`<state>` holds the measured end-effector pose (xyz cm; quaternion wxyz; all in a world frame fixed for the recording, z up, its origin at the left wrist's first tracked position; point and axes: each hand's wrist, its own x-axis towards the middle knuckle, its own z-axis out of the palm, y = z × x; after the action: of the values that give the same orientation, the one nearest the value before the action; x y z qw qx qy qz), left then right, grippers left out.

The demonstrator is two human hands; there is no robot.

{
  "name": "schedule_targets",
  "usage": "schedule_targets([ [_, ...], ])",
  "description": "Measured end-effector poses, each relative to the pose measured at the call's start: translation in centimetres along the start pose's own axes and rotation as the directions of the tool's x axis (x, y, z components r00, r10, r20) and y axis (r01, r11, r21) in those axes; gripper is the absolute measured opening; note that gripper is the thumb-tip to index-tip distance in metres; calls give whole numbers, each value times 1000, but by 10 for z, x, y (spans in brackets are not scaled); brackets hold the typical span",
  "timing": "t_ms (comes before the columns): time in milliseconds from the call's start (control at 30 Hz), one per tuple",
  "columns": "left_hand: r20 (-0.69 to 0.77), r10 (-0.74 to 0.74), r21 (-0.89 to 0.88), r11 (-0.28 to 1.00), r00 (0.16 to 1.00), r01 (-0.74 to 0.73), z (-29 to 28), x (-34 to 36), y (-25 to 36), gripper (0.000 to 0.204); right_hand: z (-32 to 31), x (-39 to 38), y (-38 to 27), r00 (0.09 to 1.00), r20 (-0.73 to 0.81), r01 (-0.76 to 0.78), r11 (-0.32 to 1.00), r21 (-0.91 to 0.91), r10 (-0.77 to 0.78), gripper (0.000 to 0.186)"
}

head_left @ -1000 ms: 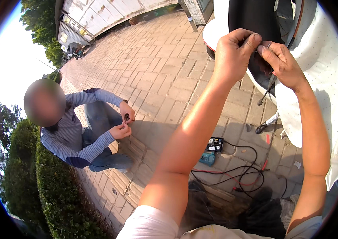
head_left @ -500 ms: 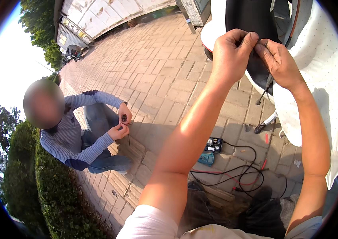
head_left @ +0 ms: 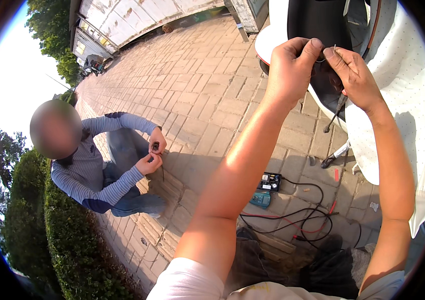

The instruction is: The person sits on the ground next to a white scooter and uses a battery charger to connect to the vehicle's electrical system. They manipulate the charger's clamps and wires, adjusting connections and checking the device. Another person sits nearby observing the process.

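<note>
My left hand [head_left: 291,67] and my right hand [head_left: 352,75] are raised close together at the upper right, in front of a white and black scooter [head_left: 317,22]. A thin wire [head_left: 321,61] shows in the small gap between my fingertips. Thumb and finger of each hand are pinched together on it. A short bright tip sticks up from the right hand's pinch. Below the right wrist hangs a dark cable with a plug end [head_left: 327,128]. How far the wire runs inside my fingers is hidden.
A teal multimeter [head_left: 260,199], a black box [head_left: 271,182] and tangled black and red leads [head_left: 317,210] lie on the paving. A dotted white cover [head_left: 397,100] drapes the scooter; its stand [head_left: 336,155] is beneath. At left a crouching person [head_left: 97,165] handles a small black part [head_left: 155,146].
My right fingers have drawn slightly away from the left ones, opening a small gap with the wire and bright tip now visible. The left hand is nearly still.
</note>
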<state>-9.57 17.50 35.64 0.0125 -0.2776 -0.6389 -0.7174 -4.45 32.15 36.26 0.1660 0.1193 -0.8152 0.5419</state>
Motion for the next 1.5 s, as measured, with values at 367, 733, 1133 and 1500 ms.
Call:
schedule_targets([
  [367,255,4,-312,947,967,78,1,3,-7,24,-13,1,3,1000,-15,-6,970,244,9,37],
  [733,153,69,-178,983,986,-41,6,2,-4,32,-3,5,16,992,-10,-97,796,597,129,31],
  [1133,89,450,94,884,889,-457,32,-1,-10,36,10,-6,-11,952,-207,-19,717,697,227,28],
  [1500,161,455,76,879,876,-470,22,1,-4,47,9,-9,-21,933,-326,52,843,536,150,26],
])
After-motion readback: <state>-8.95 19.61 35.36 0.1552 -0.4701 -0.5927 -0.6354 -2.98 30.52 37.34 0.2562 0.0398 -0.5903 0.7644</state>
